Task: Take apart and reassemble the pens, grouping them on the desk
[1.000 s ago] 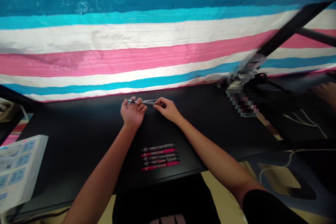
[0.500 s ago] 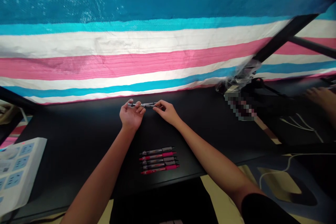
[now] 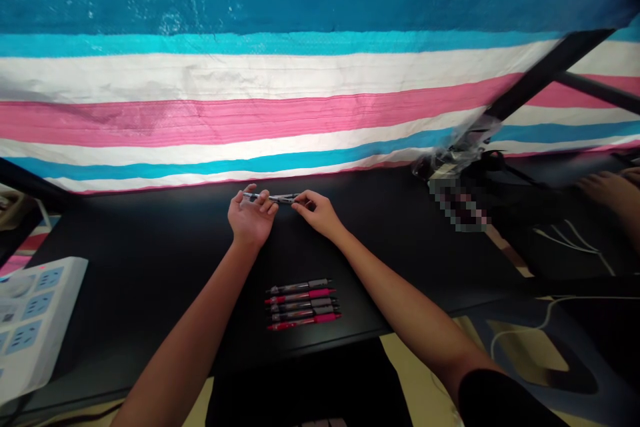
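Near the far side of the black table, my left hand (image 3: 254,217) is turned palm up, its fingers curled round a slim pen (image 3: 273,198) with dark and clear parts. From the right, my right hand (image 3: 314,210) pinches the other end of the pen between thumb and fingertips. The part by the right fingers looks forked, so there may be a second pen or a clip; I cannot tell which. Between my forearms, several pens (image 3: 303,305) with grey and red grips lie side by side, close to the front edge.
A white power strip (image 3: 55,320) with blue sockets lies at the left. At the right are a clear plastic bag (image 3: 467,147), white cables (image 3: 565,240) and another person's hand (image 3: 607,190). A striped plastic sheet (image 3: 300,73) hangs behind the black table (image 3: 165,260).
The pen's two thin parts by my right fingers now spread slightly apart in a narrow V. Both hands stay almost in place; the view has shifted slightly.
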{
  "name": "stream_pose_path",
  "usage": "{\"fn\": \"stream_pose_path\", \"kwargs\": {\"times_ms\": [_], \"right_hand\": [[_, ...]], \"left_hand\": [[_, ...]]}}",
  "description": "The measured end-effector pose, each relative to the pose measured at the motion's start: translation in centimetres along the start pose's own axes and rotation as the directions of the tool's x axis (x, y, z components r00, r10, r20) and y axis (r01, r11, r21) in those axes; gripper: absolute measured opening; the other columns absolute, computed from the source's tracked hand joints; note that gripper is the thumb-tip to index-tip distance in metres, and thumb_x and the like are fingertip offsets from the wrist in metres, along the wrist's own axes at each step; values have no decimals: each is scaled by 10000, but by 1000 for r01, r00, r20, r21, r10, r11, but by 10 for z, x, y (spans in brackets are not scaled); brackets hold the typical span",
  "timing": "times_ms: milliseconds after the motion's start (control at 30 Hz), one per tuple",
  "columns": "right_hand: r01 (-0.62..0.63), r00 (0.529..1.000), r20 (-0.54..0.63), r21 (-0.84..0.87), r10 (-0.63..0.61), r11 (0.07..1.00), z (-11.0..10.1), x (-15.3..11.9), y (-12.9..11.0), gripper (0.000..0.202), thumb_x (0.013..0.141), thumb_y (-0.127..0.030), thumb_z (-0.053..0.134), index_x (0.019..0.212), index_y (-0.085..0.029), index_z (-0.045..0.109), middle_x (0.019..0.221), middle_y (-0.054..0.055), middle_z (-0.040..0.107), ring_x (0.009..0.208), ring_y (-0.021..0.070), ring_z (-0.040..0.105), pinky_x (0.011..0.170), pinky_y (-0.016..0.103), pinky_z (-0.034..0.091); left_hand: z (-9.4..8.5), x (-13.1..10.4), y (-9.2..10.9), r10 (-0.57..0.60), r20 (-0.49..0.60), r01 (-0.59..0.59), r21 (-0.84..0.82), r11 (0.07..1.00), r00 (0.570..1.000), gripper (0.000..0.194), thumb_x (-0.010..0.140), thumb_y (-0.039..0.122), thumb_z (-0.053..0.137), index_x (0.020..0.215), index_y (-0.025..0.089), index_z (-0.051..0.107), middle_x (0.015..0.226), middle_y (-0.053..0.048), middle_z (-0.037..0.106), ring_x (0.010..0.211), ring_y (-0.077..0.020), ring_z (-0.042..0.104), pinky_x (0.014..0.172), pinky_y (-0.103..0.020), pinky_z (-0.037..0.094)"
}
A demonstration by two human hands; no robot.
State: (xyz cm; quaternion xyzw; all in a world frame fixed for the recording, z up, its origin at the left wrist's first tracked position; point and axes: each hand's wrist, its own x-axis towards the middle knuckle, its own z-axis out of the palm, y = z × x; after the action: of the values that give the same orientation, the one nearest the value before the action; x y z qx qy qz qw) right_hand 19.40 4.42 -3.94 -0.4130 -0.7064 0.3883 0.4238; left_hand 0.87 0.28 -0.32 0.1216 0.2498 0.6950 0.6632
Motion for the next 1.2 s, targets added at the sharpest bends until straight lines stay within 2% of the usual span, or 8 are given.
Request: {"fn": "stream_pose_path", "kwargs": {"times_ms": [133, 300, 433, 600, 733, 867, 967, 1200], "right_hand": [[-4, 1000, -21, 4, 4, 1000, -1, 0, 1, 223, 850, -428, 702, 873, -206, 697, 804, 31, 697, 680, 171, 583, 658, 311, 471], [38, 999, -38, 10, -37, 999, -1, 1, 1, 208, 861, -415, 705, 875, -207, 707, 825, 37, 712, 703, 179, 611, 671, 319, 491], [37, 998, -47, 10, -36, 999, -1, 1, 1, 210, 864, -423, 698, 873, -214, 708, 831, 39, 718, 715, 186, 618, 675, 324, 496], [39, 998, -49, 13, -38, 999, -1, 2, 2, 215, 864, -422, 699, 884, -208, 706, 836, 40, 716, 711, 182, 619, 672, 324, 500], [14, 998, -69, 26, -12, 1000, -2, 2, 1, 242, 859, -445, 708, 901, -207, 710, 816, 38, 707, 698, 182, 613, 654, 324, 505], [17, 997, -79, 42, -14, 999, -2, 3, 0, 233, 857, -443, 704, 885, -212, 704, 824, 42, 710, 733, 195, 631, 675, 334, 514], [9, 996, -88, 44, -5, 999, -3, 3, 0, 231, 857, -442, 698, 885, -212, 701, 824, 41, 707, 739, 199, 636, 686, 340, 514], [11, 995, -100, 26, -9, 1000, -3, 3, 1, 255, 855, -473, 692, 876, -219, 694, 819, 42, 701, 726, 201, 624, 678, 343, 503]], "left_hand": [[2, 0, 0, 15, -10, -16, -42, 999, 1000, 175, 972, 253, 419, 1023, 247, 586, 747, -17, 519, 522, -116, 401, 571, -253, 380], [4, 0, 1, 16, -44, -18, -58, 998, 999, 275, 1013, 328, 375, 1009, 205, 621, 765, -47, 544, 520, -115, 409, 576, -266, 409], [5, 0, 0, 39, -26, -40, -65, 997, 999, 247, 1002, 230, 382, 1016, 226, 629, 735, -32, 515, 520, -114, 409, 579, -252, 401], [5, -1, -1, 41, -42, -44, -72, 996, 998, 270, 1013, 253, 373, 1077, 215, 632, 742, -38, 514, 522, -115, 392, 577, -256, 412], [6, -1, -2, 58, -43, -62, -81, 995, 997, 280, 998, 176, 359, 1106, 244, 608, 735, -27, 503, 543, -119, 417, 593, -248, 417], [8, 0, -1, 32, -77, -41, -126, 991, 996, 202, 1016, 238, 372, 1009, 211, 573, 755, -38, 509, 550, -121, 417, 595, -259, 432], [8, 0, -1, 21, -79, -32, -134, 991, 997, 169, 1002, 207, 389, 978, 214, 556, 763, -36, 505, 553, -123, 422, 594, -256, 428], [11, -1, 0, -4, -106, -11, -140, 990, 994, 188, 1016, 222, 376, 913, 188, 529, 781, -58, 526, 574, -130, 445, 581, -257, 425]]}}
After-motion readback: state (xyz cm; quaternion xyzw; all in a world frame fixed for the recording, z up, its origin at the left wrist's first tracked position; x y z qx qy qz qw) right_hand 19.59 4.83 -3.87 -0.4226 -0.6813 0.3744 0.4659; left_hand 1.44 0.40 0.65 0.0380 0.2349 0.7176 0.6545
